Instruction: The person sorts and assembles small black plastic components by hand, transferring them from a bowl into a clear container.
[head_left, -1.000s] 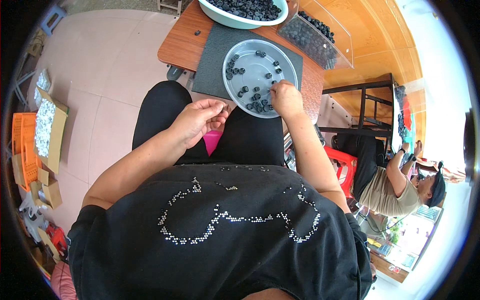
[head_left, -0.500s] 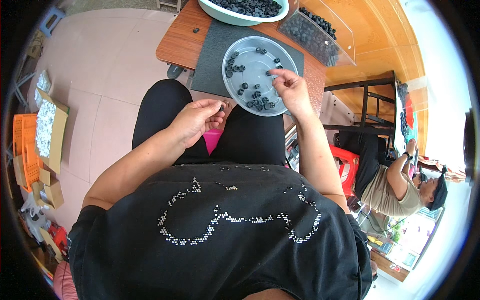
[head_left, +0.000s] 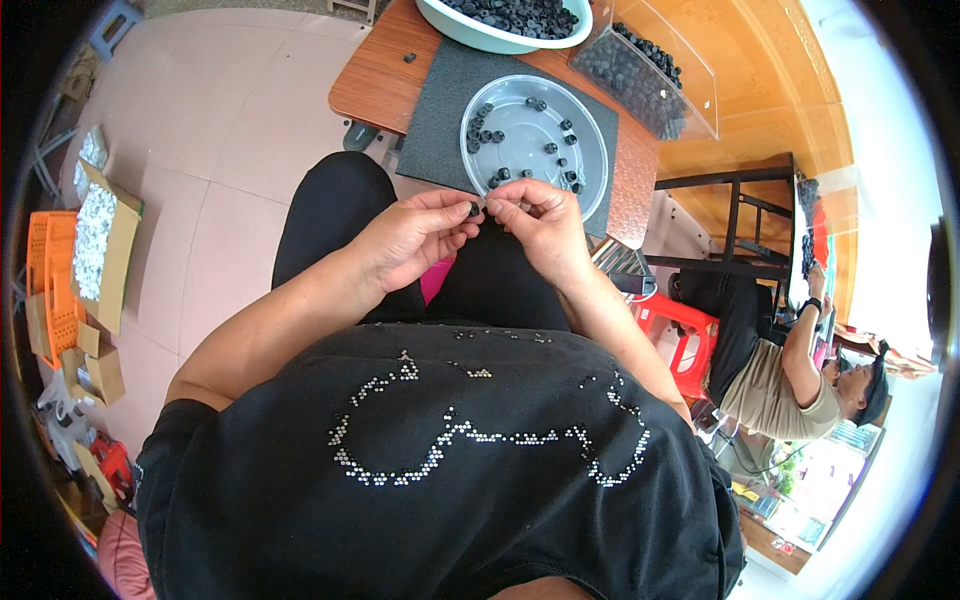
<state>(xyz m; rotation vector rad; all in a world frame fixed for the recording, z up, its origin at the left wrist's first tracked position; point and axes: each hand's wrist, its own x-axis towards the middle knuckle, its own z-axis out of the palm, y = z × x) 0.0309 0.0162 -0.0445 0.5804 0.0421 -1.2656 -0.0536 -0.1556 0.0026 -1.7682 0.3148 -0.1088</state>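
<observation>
Above my lap my two hands meet at the fingertips. A small black plastic part [head_left: 474,209] is pinched between the thumb and fingers of my left hand [head_left: 412,240]. Right beside it, my right hand [head_left: 550,228] has thumb and forefinger closed together; what lies in that pinch is too small to make out. Just beyond my hands stands a clear round plastic tray [head_left: 520,140] with several small black round parts scattered in it. My right hand hides part of its near rim.
The tray rests on a dark mat [head_left: 425,150] on a wooden table [head_left: 375,90]. Behind it are a pale green basin [head_left: 480,38] and a clear bin [head_left: 640,85], both full of black parts. At right sit a red stool [head_left: 690,335] and another person [head_left: 790,375].
My right hand has come from over the tray toward me and now meets my left hand. The left hand still pinches the black part.
</observation>
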